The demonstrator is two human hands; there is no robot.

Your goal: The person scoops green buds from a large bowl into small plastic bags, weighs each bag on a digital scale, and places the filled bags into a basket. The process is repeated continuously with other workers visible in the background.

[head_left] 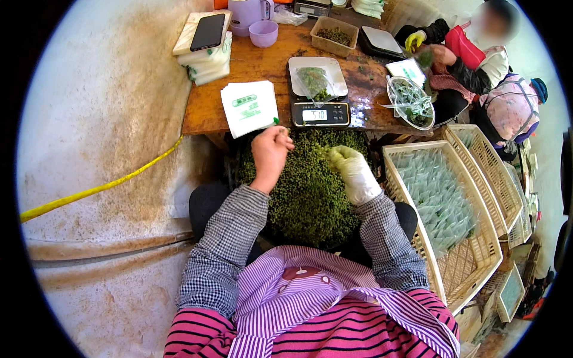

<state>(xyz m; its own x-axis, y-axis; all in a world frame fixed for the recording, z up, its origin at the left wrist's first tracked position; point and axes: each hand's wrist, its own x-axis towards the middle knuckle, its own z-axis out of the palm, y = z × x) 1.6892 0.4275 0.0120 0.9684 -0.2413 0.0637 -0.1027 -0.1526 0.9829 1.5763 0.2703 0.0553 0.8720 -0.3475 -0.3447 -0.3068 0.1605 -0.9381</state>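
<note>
Head view, and we spot the bare left hand [273,154] curled narrow, the white-gloved right hand [353,173] bent narrow; whether either holds anything, we cannot tell; mid-frame lies the heap of small round green berries [313,197].

The person has two hands: one left hand [272,154], one right hand [354,174]. One bench [262,64], three scales [380,42], one phone [208,31], one jug [246,12], one bowl [264,34], one tub [330,49], one oval basket [421,127]. One weighed bag [314,80], one green heap [307,200], one hose [113,182]. At least three crates [459,271]; the packets [433,200] inside overlap too much to count.
</note>
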